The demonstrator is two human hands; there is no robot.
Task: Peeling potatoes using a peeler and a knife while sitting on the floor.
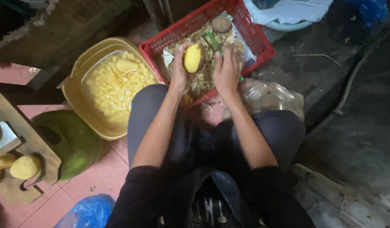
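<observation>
Dim tiled floor; over the red plastic crate (262,50) of peelings, left hand (181,72) is gripping a half-peeled yellow potato (193,58), right hand (227,69) closing on a green-handled peeler (212,41). Peeling seems underway; next stroke needs turning the brown patch toward the blade.

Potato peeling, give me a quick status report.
Left hand gripping half-peeled potato over red crate. Right hand closed on green peeler. Peelings and one unpeeled potato in crate; nothing blocking.

clear potato bag (271,98) — right knee, blue bag (87,211) — lower left
</observation>
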